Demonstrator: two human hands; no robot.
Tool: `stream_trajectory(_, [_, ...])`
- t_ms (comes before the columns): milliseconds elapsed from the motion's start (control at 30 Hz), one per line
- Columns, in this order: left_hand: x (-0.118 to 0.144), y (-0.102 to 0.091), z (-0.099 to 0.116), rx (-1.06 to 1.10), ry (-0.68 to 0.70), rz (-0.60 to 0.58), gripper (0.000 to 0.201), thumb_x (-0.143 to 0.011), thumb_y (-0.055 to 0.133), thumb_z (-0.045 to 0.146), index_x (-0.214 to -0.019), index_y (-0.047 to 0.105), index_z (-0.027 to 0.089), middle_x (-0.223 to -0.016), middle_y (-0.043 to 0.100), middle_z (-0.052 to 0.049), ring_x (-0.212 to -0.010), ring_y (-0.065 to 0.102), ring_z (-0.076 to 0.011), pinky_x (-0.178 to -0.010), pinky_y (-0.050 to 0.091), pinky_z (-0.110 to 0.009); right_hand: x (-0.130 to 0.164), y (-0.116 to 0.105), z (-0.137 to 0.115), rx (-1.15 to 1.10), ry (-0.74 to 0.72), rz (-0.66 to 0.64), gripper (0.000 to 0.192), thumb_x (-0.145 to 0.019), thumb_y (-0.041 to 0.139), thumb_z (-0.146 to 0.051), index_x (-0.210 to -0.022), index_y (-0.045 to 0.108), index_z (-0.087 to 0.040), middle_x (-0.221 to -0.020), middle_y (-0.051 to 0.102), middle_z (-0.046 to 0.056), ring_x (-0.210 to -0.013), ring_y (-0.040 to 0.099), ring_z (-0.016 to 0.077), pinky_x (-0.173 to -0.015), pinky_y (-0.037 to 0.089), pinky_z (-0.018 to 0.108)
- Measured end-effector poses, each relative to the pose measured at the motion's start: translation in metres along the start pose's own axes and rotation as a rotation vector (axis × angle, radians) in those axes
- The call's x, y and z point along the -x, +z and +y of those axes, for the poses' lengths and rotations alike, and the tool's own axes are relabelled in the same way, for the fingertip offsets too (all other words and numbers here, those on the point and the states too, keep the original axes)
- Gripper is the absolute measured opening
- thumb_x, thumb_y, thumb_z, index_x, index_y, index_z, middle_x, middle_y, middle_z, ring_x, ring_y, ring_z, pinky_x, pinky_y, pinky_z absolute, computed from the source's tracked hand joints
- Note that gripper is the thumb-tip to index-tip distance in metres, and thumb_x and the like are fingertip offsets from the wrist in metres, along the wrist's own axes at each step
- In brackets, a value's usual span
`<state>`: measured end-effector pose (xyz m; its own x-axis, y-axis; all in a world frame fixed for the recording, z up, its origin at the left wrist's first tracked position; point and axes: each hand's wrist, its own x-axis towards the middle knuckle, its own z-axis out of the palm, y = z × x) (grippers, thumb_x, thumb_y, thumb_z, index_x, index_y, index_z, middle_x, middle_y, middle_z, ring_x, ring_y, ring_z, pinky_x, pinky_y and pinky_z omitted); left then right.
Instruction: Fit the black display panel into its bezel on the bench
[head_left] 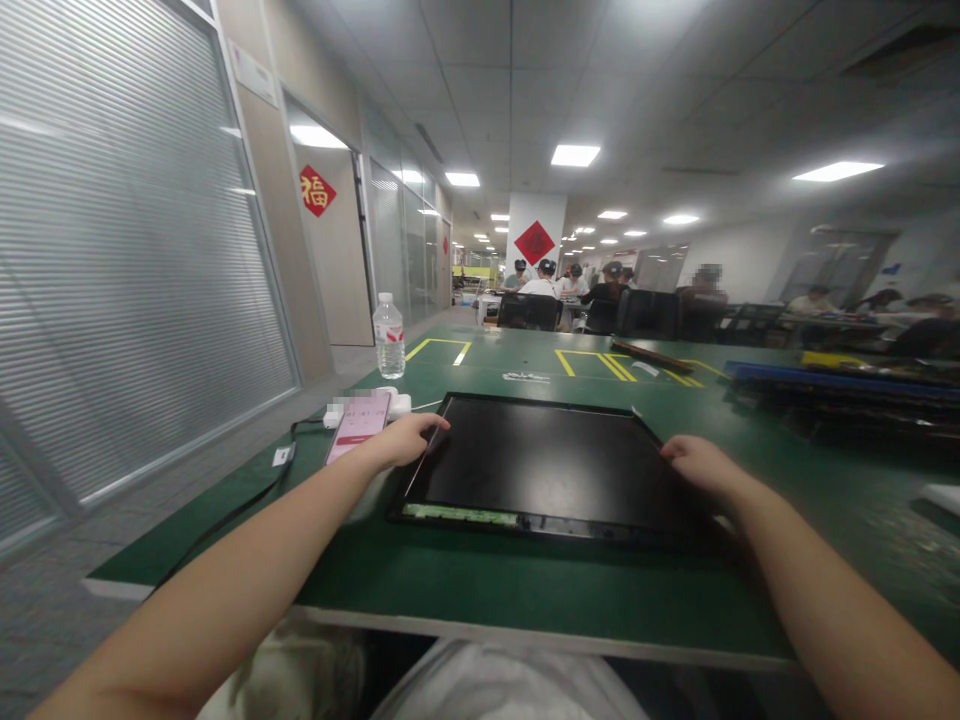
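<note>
A black flat display panel (547, 465) lies on the green table (525, 590) in front of me, with a strip of green circuit board along its near edge. My left hand (405, 440) rests on the panel's left edge, fingers curled over it. On the right edge sits my right hand (697, 462), gripping the frame there. Both forearms reach in from the bottom corners.
A pink-screened phone (358, 424) lies left of the panel, beside a white charger and black cable (247, 505). A water bottle (388, 336) stands farther back. Dark trays (847, 395) are stacked at the right. Several people sit at tables in the background.
</note>
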<state>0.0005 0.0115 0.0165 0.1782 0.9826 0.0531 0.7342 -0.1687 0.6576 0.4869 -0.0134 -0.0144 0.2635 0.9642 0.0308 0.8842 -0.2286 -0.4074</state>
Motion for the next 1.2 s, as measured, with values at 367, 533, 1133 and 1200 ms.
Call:
stream_trajectory(367, [-0.003,0.004,0.012,0.863,-0.159,0.103,0.051,-0.056,0.054,-0.006,-0.100,0.065,0.017,-0.090,0.076,-0.004,-0.060,0.069,-0.0180,-0.050,0.054,-0.026,0.003,0.001,0.000,-0.021,0.017,0.032,0.028,-0.069,0.054,-0.002,-0.086,0.074,-0.014,-0.091,0.074,0.010,-0.084,0.068,0.0204,-0.075,0.048,0.025])
stream_trajectory(533, [-0.006,0.005,0.018,0.897,-0.273,0.145,0.051,-0.069,0.052,-0.004,-0.115,0.062,0.017,-0.064,0.069,0.000,-0.045,0.063,-0.0164,-0.043,0.050,-0.024,0.003,0.003,-0.001,-0.042,0.035,0.037,0.028,-0.070,0.054,-0.004,-0.088,0.073,-0.014,-0.087,0.073,0.009,-0.080,0.068,0.0196,-0.074,0.048,0.025])
stream_trajectory(1133, [-0.002,0.003,0.018,0.986,-0.318,0.048,0.070,-0.077,0.071,0.002,-0.141,0.047,0.020,-0.062,0.070,0.001,-0.047,0.068,-0.0198,-0.048,0.057,-0.028,0.005,-0.002,-0.005,0.006,0.036,0.001,0.027,-0.072,0.054,-0.003,-0.086,0.073,-0.014,-0.089,0.073,0.010,-0.080,0.068,0.0192,-0.073,0.047,0.024])
stream_trajectory(1200, [-0.003,0.003,0.016,1.008,-0.309,0.033,0.070,-0.076,0.075,0.005,-0.139,0.049,0.018,-0.063,0.071,0.000,-0.050,0.069,-0.0202,-0.049,0.057,-0.028,0.006,-0.002,-0.005,0.003,0.038,-0.001,0.027,-0.072,0.053,-0.003,-0.085,0.073,-0.014,-0.090,0.073,0.010,-0.081,0.068,0.0190,-0.073,0.047,0.024])
